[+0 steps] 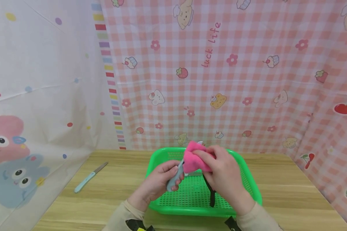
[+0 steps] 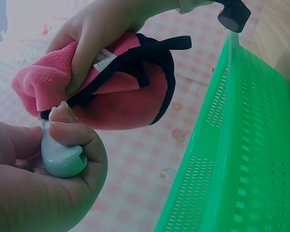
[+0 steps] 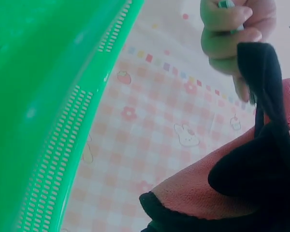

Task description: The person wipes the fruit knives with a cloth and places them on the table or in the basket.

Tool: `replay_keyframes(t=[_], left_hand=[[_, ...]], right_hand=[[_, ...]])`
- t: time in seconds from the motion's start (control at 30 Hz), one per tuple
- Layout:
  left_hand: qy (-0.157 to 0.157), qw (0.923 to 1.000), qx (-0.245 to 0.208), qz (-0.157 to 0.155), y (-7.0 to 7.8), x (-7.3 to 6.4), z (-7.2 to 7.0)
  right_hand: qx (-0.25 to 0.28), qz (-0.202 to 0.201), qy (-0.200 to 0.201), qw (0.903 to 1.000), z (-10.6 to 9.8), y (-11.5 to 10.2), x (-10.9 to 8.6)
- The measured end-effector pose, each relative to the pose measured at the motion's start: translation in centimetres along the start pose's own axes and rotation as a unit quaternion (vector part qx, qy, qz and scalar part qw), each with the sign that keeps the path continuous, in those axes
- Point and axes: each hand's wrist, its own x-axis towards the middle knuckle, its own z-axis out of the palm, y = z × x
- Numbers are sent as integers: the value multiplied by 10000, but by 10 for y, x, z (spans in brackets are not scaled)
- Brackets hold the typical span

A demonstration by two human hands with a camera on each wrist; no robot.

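Note:
My left hand point(image 1: 160, 179) grips the pale blue handle of a knife point(image 1: 175, 180) above the basket. In my right hand point(image 1: 226, 171) a bright pink cloth point(image 1: 194, 162) is folded around the blade, and a bit of its tip shows past the top of the cloth. Black edging and a loop on the cloth point(image 2: 130, 104) hang down, seen in the left wrist view. From the right wrist, the left hand point(image 3: 232, 36) shows with its fingers curled round the handle. Most of the blade is hidden by the cloth.
Below both hands stands a green plastic basket point(image 1: 196, 210) with a perforated base. A blade-like metal piece point(image 1: 194, 174) lies inside, mostly hidden. Another knife with a light blue handle point(image 1: 85, 182) lies on the wooden table point(image 1: 115, 192) at left. Patterned curtains hang behind and at the sides.

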Motion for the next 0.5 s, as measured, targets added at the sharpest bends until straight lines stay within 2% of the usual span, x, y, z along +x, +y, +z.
replay_keyframes(t=[0.27,0.5], left_hand=[[3,10000,-21,-88,0,-1,0],[-60,9996,-276,-100,-3,-1,-3]], right_hand=[[-197,219,170,9994,-9,15,2],[-618,564,298,9961,-15,25,-1]])
